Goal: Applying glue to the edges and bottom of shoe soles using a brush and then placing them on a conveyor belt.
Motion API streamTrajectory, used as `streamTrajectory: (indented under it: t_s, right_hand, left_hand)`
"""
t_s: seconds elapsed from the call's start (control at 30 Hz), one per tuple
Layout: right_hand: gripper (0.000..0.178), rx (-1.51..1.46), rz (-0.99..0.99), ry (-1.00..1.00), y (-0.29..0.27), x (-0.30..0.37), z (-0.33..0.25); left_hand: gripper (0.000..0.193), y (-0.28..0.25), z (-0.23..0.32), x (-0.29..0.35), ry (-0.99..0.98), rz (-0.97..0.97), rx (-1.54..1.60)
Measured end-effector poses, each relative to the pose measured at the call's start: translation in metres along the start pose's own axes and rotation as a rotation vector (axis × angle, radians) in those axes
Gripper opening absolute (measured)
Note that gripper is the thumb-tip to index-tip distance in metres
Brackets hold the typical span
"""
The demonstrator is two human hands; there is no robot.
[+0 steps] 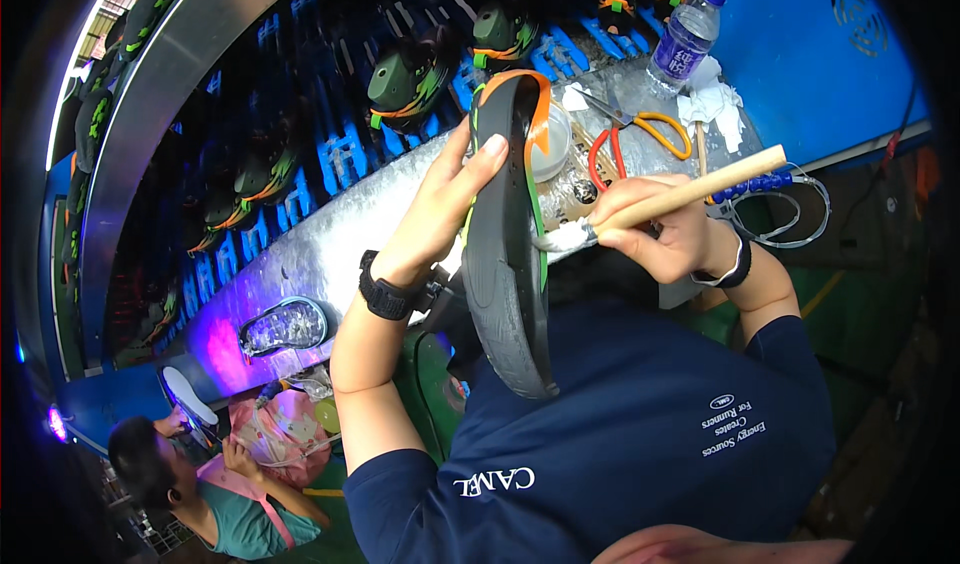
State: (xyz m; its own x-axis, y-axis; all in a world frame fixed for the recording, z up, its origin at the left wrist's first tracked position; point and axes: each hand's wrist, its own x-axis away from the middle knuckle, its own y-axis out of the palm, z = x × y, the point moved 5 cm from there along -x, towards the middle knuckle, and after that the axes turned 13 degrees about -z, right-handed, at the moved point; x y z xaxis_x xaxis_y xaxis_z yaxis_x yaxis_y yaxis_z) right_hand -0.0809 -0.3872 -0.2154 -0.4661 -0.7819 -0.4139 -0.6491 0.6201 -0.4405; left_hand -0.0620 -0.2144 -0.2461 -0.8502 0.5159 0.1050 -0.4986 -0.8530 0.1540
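Note:
My left hand [447,209] holds a long black shoe sole [507,274] on edge, with its orange end up and a bright green line along its side. The thumb lies along the sole's surface, and the other fingers are partly hidden behind it. In my right hand [660,232] is a brush [715,186] with a thick wooden handle, gripped between thumb and fingers. Its whitish bristle end meets the green-lined side of the sole. Behind the sole, partly covered, stands a clear plastic cup [552,149]. Scissors [630,122] with red and yellow handles lie close beyond my right hand.
A plastic bottle [688,39] and crumpled white tissue [712,104] are on the metal bench [345,219]. Shoes [410,82] sit along a rack with blue supports [343,161]. Another sole [284,326] lies at the left, near a seated person [225,484]. Coiled tubing [800,204] hangs at right.

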Motion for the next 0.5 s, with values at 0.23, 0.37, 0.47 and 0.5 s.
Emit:
streamTrajectory:
  t_s: [0.23, 0.37, 0.47, 0.5]
  right_hand:
    - [0.01, -0.064, -0.127, 0.022, 0.009, 0.001, -0.016]
    - [0.011, -0.109, -0.141, 0.004, 0.012, 0.006, -0.013]
    - [0.011, -0.106, -0.063, 0.005, 0.007, 0.006, -0.004]
    - [0.011, -0.089, -0.038, 0.022, 0.002, 0.005, 0.002]
  left_hand:
    - [0.052, 0.001, 0.006, -0.001, 0.011, -0.012, 0.01]
    - [0.051, 0.004, 0.006, 0.001, 0.018, -0.005, 0.021]
    - [0.051, 0.007, 0.008, 0.0, 0.044, -0.018, 0.017]
    - [0.051, 0.008, 0.007, 0.001, 0.027, -0.03, 0.018]
